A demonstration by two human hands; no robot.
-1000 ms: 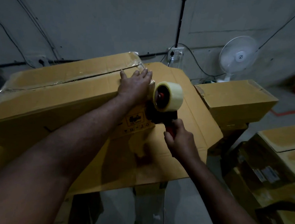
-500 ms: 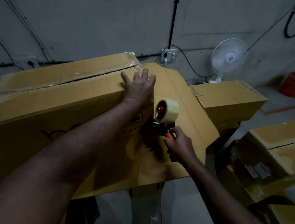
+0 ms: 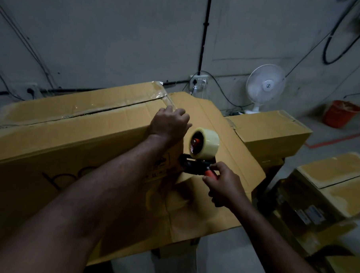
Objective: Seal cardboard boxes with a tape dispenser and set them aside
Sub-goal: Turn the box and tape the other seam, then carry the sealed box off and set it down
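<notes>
A large cardboard box [image 3: 76, 131] lies in front of me, with clear tape along its top seam. My left hand [image 3: 168, 123] presses flat on the box's right top corner, fingers curled over the edge. My right hand [image 3: 224, 184] grips the orange handle of a tape dispenser [image 3: 202, 153], whose clear tape roll stands upright. The dispenser's black head touches the box's right end face, below my left hand. A flat cardboard sheet [image 3: 225, 159] lies under the box and hands.
A smaller closed box [image 3: 270, 132] sits to the right, with a white fan [image 3: 264, 87] behind it. More boxes [image 3: 333, 184] are stacked at the lower right. An orange bucket [image 3: 341, 113] stands by the wall, and a wall socket [image 3: 199, 81] with cables is behind the large box.
The dispenser has moved down the box's right end face, from near the top edge to lower on the side. My left hand stayed on the corner and its fingers curled over the edge.
</notes>
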